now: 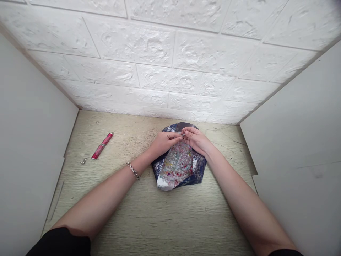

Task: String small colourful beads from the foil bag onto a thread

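- Both bare hands, left hand point(168, 140) and right hand point(196, 140), meet near the tabletop's back edge, pinching a tiny pale item point(183, 135) too small to identify.
- Below them, a crumpled dark-blue and silver foil-like wrapper point(197, 170) bears a heap of small round multicoloured beads point(176, 160).
- A silver chain-link bracelet point(132, 170) circles the left wrist.
- Toward the back left corner of the pale wood-grain tabletop point(149, 217), a slim red-and-silver stick-shaped object point(102, 146) lies aslant; a small silvery metallic piece point(84, 161) sits just beside its near end.
- White brick-patterned wall point(154, 46) rises behind the back edge.
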`<move>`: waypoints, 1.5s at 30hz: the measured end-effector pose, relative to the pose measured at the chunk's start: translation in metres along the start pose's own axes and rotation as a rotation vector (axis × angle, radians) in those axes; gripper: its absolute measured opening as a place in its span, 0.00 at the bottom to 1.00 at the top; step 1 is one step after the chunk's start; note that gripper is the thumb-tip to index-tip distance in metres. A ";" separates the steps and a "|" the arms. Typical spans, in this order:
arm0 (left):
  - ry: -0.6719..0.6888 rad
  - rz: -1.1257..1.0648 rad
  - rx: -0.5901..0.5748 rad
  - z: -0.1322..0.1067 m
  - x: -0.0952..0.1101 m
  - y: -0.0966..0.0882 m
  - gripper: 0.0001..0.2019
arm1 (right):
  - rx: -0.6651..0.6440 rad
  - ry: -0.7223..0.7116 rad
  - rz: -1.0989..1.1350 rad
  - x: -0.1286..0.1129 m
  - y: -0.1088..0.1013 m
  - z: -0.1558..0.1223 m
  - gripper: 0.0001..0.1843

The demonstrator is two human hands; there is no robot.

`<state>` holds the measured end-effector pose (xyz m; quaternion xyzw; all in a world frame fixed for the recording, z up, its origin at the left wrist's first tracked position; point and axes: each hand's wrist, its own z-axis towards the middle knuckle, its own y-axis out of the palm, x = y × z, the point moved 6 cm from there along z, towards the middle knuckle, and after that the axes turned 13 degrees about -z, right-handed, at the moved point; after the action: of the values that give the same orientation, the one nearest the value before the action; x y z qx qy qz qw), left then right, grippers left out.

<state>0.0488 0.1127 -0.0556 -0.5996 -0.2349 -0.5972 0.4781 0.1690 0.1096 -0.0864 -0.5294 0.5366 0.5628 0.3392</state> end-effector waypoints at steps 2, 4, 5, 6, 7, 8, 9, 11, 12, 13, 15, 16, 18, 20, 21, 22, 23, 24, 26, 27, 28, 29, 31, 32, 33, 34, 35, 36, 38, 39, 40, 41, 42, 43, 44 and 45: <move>0.000 0.001 0.001 0.000 0.000 0.000 0.12 | 0.002 0.001 -0.001 0.000 0.000 0.000 0.11; -0.002 0.001 0.000 0.000 0.000 0.000 0.12 | 0.005 0.001 -0.005 0.000 0.000 0.000 0.11; -0.003 0.002 0.001 0.000 0.000 0.000 0.12 | 0.007 0.001 -0.007 0.000 0.000 0.000 0.11; -0.005 0.003 0.001 0.000 0.000 0.000 0.12 | 0.008 0.001 -0.009 0.000 0.000 0.000 0.11; -0.006 0.005 0.000 0.000 0.000 0.000 0.12 | 0.011 0.003 -0.010 -0.001 0.000 -0.001 0.11; -0.007 0.008 -0.002 0.000 0.000 0.000 0.12 | 0.014 0.007 -0.011 -0.001 0.001 -0.001 0.11; -0.007 0.009 -0.004 0.000 0.000 0.000 0.12 | 0.018 0.011 -0.011 -0.001 0.001 -0.001 0.11; -0.007 0.011 -0.011 0.001 -0.001 0.001 0.12 | 0.025 0.019 -0.009 -0.001 0.001 -0.001 0.11; -0.006 0.010 -0.013 0.001 -0.002 0.001 0.12 | 0.028 0.022 -0.008 -0.001 0.001 -0.001 0.12; -0.005 0.009 -0.015 0.001 -0.002 0.001 0.12 | 0.030 0.025 -0.007 -0.001 0.001 -0.001 0.12; -0.003 0.005 -0.013 0.002 -0.003 0.000 0.12 | 0.029 0.025 -0.005 -0.001 0.002 -0.001 0.11; -0.002 0.002 -0.011 0.002 -0.003 0.000 0.13 | 0.026 0.025 -0.004 0.000 0.001 0.000 0.11; -0.005 0.001 -0.007 0.001 -0.002 0.000 0.13 | 0.018 0.022 -0.005 0.000 0.001 0.000 0.11; -0.012 0.009 -0.001 0.001 -0.002 -0.001 0.13 | 0.014 0.024 -0.008 0.000 0.000 0.001 0.11; -0.017 0.012 0.003 0.001 -0.002 -0.001 0.14 | 0.015 0.026 -0.007 0.001 0.000 0.001 0.11; -0.021 0.012 0.009 0.001 -0.002 -0.001 0.14 | 0.018 0.028 -0.006 0.001 0.000 0.001 0.11; -0.023 0.006 0.016 0.001 -0.002 -0.001 0.15 | 0.020 0.030 -0.005 0.001 0.000 0.001 0.11; -0.024 -0.007 0.025 0.001 -0.003 -0.001 0.14 | 0.022 0.033 -0.004 0.001 -0.001 0.001 0.11; -0.025 -0.041 0.041 0.001 -0.003 -0.001 0.13 | 0.027 0.038 -0.001 0.001 0.000 0.001 0.11; -0.024 -0.058 0.050 0.001 -0.004 -0.002 0.11 | 0.028 0.041 0.001 0.001 0.000 0.000 0.11; -0.022 -0.074 0.059 0.001 -0.004 -0.002 0.10 | 0.030 0.042 0.004 0.001 0.000 0.000 0.11; -0.018 -0.087 0.067 0.001 -0.003 -0.003 0.09 | 0.031 0.044 0.007 0.001 0.000 0.000 0.11; -0.013 -0.105 0.078 0.001 -0.003 -0.004 0.09 | 0.030 0.045 0.008 0.001 0.000 0.000 0.11; -0.014 -0.107 0.082 0.001 -0.002 -0.004 0.09 | 0.029 0.044 0.007 0.001 0.000 0.000 0.11; -0.017 -0.103 0.084 0.001 -0.002 -0.005 0.10 | 0.029 0.042 0.006 0.001 -0.001 0.001 0.11; -0.021 -0.095 0.084 0.000 -0.002 -0.005 0.12 | 0.027 0.042 0.005 0.001 -0.001 0.001 0.11; -0.025 -0.085 0.083 0.000 -0.001 -0.005 0.13 | 0.027 0.040 0.005 0.001 -0.001 0.001 0.11; -0.027 -0.076 0.080 0.000 -0.001 -0.005 0.14 | 0.027 0.039 0.006 0.002 -0.001 0.001 0.11; -0.027 -0.064 0.065 0.000 0.000 -0.004 0.15 | 0.027 0.040 0.008 0.002 -0.001 0.002 0.11; -0.026 -0.059 0.055 0.000 0.000 -0.003 0.15 | 0.028 0.039 0.008 0.002 -0.001 0.002 0.11; -0.025 -0.053 0.045 0.001 0.000 -0.002 0.15 | 0.029 0.037 0.008 0.002 -0.001 0.002 0.11; -0.023 -0.047 0.036 0.001 0.000 -0.002 0.15 | 0.028 0.036 0.008 0.002 -0.001 0.002 0.11; -0.020 -0.043 0.028 0.001 -0.001 -0.002 0.15 | 0.026 0.035 0.006 0.002 -0.002 0.002 0.11; -0.017 -0.039 0.022 0.001 -0.001 -0.001 0.15 | 0.025 0.034 0.003 0.002 -0.002 0.002 0.11; -0.016 -0.038 0.019 0.002 -0.002 -0.001 0.16 | 0.023 0.035 -0.001 0.002 -0.002 0.002 0.11; -0.016 -0.039 0.019 0.002 -0.003 -0.001 0.16 | 0.022 0.036 -0.005 0.003 -0.002 0.002 0.11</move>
<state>0.0478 0.1157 -0.0578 -0.5951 -0.2560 -0.5994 0.4702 0.1702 0.1113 -0.0897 -0.5368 0.5474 0.5464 0.3370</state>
